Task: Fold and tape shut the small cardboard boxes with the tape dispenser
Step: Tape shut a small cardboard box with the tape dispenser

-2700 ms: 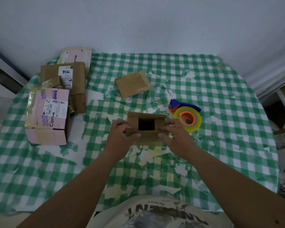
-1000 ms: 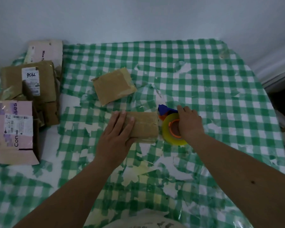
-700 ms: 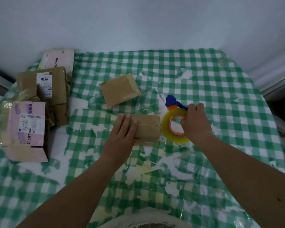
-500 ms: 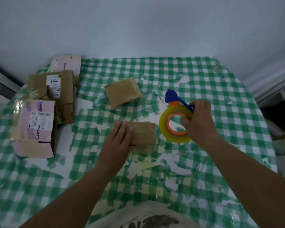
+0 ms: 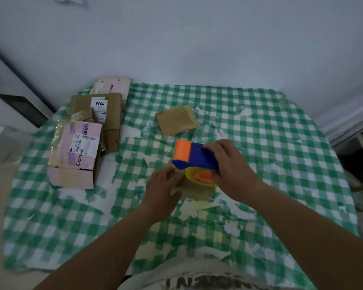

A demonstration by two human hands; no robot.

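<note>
Green-and-white checked cloth point(image 5: 260, 126), its print worn away in pale patches, covers the table against a plain pale wall. Near the middle lies the small cardboard box point(image 5: 194, 190), closed, flat on the cloth. The tape dispenser point(image 5: 194, 159), blue with an orange end and a yellowish roll, sits directly over the box top. The right hand point(image 5: 232, 168) grips the dispenser, fingers curled over its blue body. The left hand point(image 5: 161, 190) rests on the box's left end, fingers bent against the cardboard; how firmly it holds I cannot tell. Beyond them lies a second small brown box point(image 5: 176, 120), apart from the first. At the table's left edge sits a pink labelled parcel point(image 5: 76, 153), with brown parcels point(image 5: 99, 109) behind it.
</note>
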